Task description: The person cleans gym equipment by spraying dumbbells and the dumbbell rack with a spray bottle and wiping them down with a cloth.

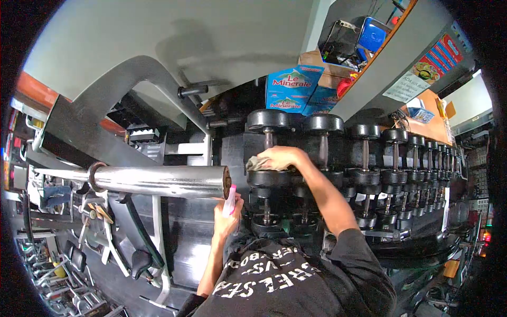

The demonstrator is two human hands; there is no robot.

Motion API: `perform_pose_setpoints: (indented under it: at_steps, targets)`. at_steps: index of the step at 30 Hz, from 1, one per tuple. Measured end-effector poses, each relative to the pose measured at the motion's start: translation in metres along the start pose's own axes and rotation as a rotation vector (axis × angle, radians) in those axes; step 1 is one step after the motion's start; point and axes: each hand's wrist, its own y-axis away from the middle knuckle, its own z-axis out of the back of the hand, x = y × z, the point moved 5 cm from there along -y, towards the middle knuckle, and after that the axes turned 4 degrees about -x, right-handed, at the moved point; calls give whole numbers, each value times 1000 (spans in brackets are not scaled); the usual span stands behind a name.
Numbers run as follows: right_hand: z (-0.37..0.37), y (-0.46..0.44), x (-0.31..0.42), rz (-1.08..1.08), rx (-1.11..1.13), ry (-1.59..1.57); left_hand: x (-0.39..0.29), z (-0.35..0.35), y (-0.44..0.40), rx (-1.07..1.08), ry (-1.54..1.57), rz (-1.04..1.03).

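Note:
My right hand (pixel 285 157) is closed on a crumpled greyish cloth (pixel 256 163). It presses the cloth against the near head of a large black dumbbell (pixel 269 179) on the rack. Lower and to the left, my left hand (pixel 228 215) is wrapped round a spray bottle (pixel 230 201). Only its white and pink spray head shows clearly; the rest is hidden by the hand. Just above that bottle is the end of a thick steel barbell sleeve (pixel 174 180).
More black dumbbells (pixel 365 179) line the rack to the right, in several rows. Blue water cartons (pixel 293 87) stand behind it. A grey machine frame (pixel 108 87) rises at the left, near a padded bench (pixel 133 224).

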Motion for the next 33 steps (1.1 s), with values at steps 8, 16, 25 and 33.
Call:
perform_pose_setpoints:
  at_steps: [8, 16, 25, 33]
  targets:
    - [-10, 3, -66, -286, -211, 247, -7, -17, -12, 46, 94, -45]
    - [-13, 17, -68, -321, 13, 186, -5, -21, -12, 84, 56, -10]
    - [-9, -51, 10, 17, -361, 3, -11, -1, -16, -29, 134, 12]
    - [-47, -38, -18, 45, -199, -71, -19, 11, -9, -51, 40, -33]
